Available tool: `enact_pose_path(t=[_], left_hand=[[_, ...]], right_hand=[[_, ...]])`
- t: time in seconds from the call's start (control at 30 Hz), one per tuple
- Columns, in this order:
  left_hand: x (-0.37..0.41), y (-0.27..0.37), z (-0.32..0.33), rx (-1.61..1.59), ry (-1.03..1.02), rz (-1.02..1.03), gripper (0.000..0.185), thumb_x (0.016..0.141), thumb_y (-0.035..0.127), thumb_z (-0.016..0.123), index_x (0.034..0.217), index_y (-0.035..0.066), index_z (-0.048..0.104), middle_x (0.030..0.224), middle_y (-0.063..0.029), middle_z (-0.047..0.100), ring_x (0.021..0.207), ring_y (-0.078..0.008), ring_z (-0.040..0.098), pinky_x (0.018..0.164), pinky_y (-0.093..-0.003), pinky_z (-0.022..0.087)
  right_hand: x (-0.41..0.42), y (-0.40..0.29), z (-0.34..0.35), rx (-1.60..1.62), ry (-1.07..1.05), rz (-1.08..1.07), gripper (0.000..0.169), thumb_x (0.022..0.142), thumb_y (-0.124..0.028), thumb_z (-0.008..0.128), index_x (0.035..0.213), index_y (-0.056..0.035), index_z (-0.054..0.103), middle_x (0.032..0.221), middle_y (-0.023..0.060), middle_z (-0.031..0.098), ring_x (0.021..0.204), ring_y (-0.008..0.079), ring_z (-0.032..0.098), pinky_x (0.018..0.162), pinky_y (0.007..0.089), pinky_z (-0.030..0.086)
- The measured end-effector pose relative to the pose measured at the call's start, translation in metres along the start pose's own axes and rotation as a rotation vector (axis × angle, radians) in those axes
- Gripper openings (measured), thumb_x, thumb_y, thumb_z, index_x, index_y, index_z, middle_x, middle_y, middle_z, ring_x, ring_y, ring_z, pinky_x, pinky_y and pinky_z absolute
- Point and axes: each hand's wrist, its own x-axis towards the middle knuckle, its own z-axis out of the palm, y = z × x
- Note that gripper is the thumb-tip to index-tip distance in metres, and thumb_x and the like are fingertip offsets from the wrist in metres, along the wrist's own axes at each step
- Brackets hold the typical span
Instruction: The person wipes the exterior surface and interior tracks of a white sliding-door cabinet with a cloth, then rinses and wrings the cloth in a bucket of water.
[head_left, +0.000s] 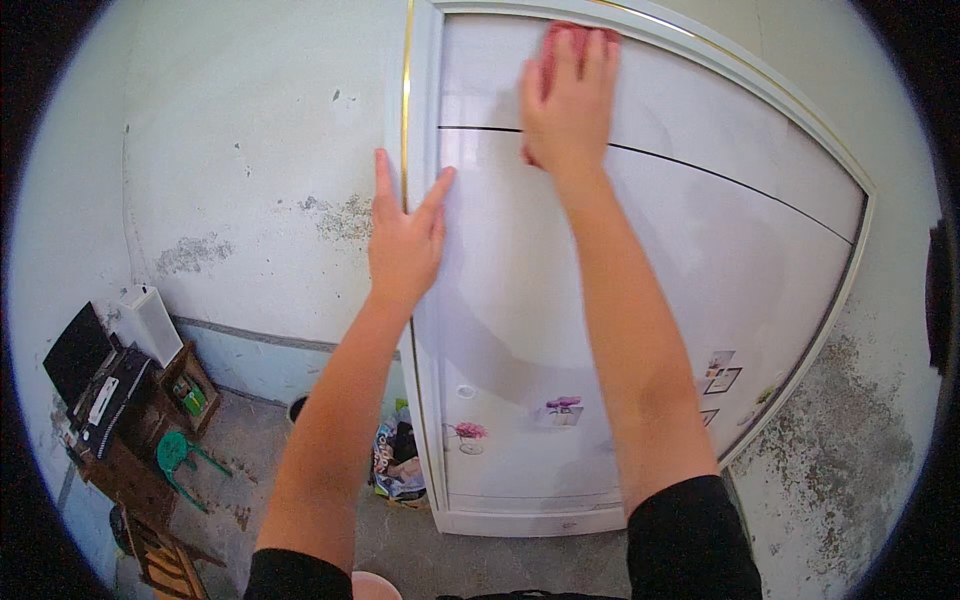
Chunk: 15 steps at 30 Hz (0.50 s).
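Observation:
A tall white wardrobe (510, 285) with a gold-trimmed frame stands before me, its lower panel bearing pictures of flowers and picture frames. High on its side panel, my right hand (574, 105) presses a red cloth (570, 34) flat, fingers spread; the palm hides much of the cloth. My left hand (407, 232) rests on the corner post (420, 315), with its thumb and a finger to either side of the gold strip (407, 90). Nothing is held in it. A thin black line (712, 174) runs across the panel just below the cloth.
At left, a wooden desk (135, 472) carries a monitor (80, 356) and a white computer case (150, 322). Near it are a green stool (174, 450) and a wooden chair (161, 555). Bags (397, 465) lie beside the wardrobe. A pink basin (375, 586) is at my feet.

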Motion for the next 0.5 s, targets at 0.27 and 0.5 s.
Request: enact_pose_path(t=[0.27,0.5], left_hand=[[-0.001,0.000,0.003,-0.009,0.072,0.024,0.057,0.099,0.015,0.072,0.149,0.042,0.068,0.176,-0.0300,0.022,0.129,-0.0441,0.061,0.102,-0.0483,0.057],[-0.002,0.010,-0.003,0.049,-0.060,-0.086,0.056,0.105,0.018,0.065,0.155,0.043,0.063,0.182,-0.0239,0.011,0.155,-0.0439,0.045,0.113,-0.0453,0.053]], right_hand=[[0.003,-0.109,0.047,-0.005,0.034,-0.028,0.048,0.103,-0.026,0.069,0.146,-0.0034,0.066,0.156,0.0277,0.057,0.150,0.0478,0.048,0.123,0.0530,0.043],[0.008,-0.069,0.013,0.017,-0.062,-0.158,0.051,0.102,-0.022,0.069,0.148,-0.0025,0.063,0.158,0.0260,0.055,0.149,0.0445,0.051,0.123,0.0496,0.046]])
